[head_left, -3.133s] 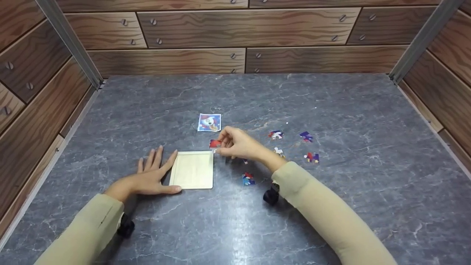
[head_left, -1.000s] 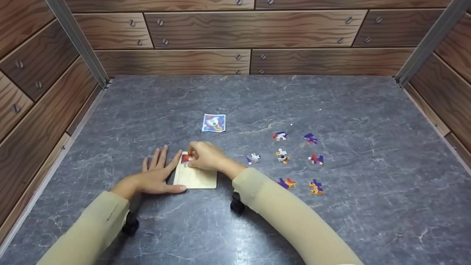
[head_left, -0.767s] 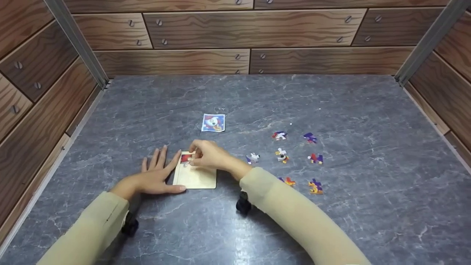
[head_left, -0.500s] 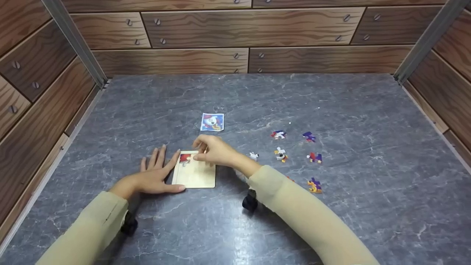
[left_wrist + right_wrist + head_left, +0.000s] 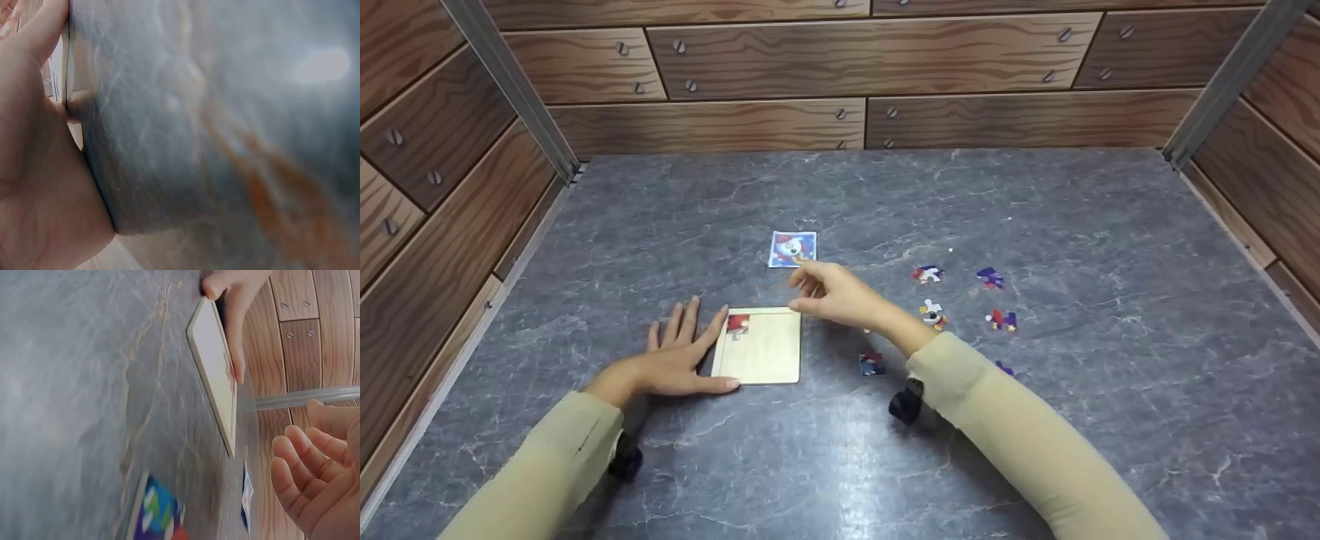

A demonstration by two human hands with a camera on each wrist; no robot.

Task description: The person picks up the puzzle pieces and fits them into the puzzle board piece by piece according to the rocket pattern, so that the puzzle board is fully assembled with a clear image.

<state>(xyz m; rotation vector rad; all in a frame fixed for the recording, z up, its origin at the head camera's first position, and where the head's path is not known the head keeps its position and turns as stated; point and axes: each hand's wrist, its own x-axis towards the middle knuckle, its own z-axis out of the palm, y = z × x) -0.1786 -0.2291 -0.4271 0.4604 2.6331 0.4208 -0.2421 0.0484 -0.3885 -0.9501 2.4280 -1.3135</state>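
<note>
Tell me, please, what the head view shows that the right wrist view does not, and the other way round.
Only the head view shows the left sleeve, right sleeve and white-and-yellow piece.

Only the right wrist view shows the right palm, with nothing in it.

Both show the right hand, the left hand touching the pale tray, and the picture card.
</note>
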